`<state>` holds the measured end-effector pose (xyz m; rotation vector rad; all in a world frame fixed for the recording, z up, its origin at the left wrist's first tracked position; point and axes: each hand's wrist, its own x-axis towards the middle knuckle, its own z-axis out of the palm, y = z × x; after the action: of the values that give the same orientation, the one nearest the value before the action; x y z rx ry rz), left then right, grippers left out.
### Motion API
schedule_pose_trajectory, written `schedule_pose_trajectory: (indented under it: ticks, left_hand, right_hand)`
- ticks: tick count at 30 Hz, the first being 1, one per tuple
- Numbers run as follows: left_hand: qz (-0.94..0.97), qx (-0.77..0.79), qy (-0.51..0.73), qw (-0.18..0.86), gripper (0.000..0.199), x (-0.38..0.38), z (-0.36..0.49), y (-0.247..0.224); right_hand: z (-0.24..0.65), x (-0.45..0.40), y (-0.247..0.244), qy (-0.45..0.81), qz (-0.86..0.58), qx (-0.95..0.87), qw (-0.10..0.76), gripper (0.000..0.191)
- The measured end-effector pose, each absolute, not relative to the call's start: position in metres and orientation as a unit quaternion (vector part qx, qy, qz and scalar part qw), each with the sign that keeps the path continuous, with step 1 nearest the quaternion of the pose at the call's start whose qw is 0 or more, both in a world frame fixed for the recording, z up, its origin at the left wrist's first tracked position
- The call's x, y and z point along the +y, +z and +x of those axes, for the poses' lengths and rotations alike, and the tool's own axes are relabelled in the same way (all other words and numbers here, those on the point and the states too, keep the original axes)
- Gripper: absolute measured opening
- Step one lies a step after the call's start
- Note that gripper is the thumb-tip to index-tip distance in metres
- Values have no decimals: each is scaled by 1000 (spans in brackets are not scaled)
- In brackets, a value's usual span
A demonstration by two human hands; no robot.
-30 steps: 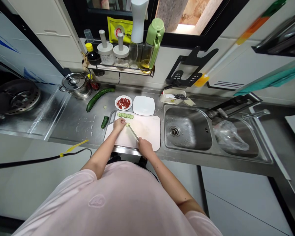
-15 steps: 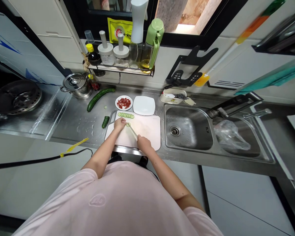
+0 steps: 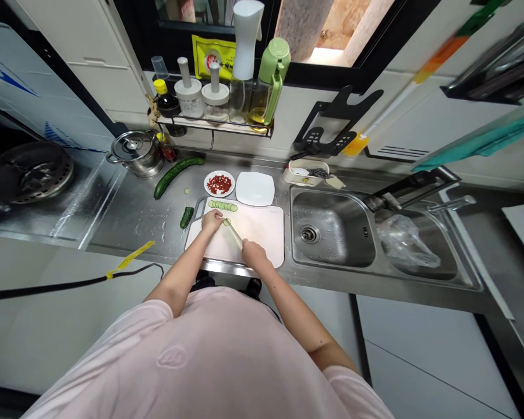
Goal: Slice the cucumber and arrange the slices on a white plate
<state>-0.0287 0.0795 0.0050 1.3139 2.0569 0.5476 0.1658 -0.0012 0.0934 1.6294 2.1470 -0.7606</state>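
Note:
My right hand (image 3: 253, 255) is closed round the handle of a knife (image 3: 234, 235), its blade pointing up and left over the white cutting board (image 3: 268, 227). A pale green cucumber slice (image 3: 227, 222) is at the knife's tip, just right of my left hand (image 3: 211, 222). The fingers of that hand are pinched together over the board's left part; what is between them, if anything, is too small to make out. Overlapping cucumber slices (image 3: 222, 205) lie in a row along the board's top edge. Left of the board lies a cut cucumber piece (image 3: 186, 217).
Behind the board stand a plate of chopped red pieces (image 3: 219, 184) and a white square plate (image 3: 255, 188). A whole cucumber (image 3: 177, 176) and a steel pot (image 3: 137, 154) are to the left. The sink (image 3: 332, 227) is at right, below a spice rack (image 3: 213, 122) and wall hooks.
The view has shifted very slightly. Both hands, the knife and the cucumber slices keep nearly the same places on the board.

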Motion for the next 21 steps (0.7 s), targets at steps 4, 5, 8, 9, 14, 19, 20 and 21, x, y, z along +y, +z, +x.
schedule_pose_trajectory:
  ticks: [4, 5, 8, 9, 14, 19, 20, 21]
  left_hand:
    - [499, 782, 202, 315, 18, 80, -29, 6]
    - [498, 783, 200, 315, 18, 80, -28, 6]
    - [500, 783, 197, 313, 18, 80, -28, 8]
    - [501, 783, 196, 313, 18, 80, -28, 9]
    - [499, 785, 183, 318, 19, 80, -27, 11]
    - [508, 784, 174, 311, 18, 80, -27, 11]
    - [508, 785, 172, 311, 18, 80, -27, 11]
    - [507, 785, 172, 311, 18, 80, -27, 12]
  right_hand:
    - [166, -1, 94, -269, 573, 756, 167, 25]
    - [167, -1, 93, -269, 573, 756, 165, 24]
    - [167, 0, 94, -269, 576, 754, 166, 23]
    - [166, 1, 95, -271, 576, 753, 167, 23]
    - [166, 2, 99, -279, 574, 750, 172, 24]
    - [164, 1, 100, -282, 577, 747, 170, 26]
    - [164, 1, 100, -282, 578, 747, 171, 26]
    - [164, 1, 100, -283, 578, 746, 171, 26]
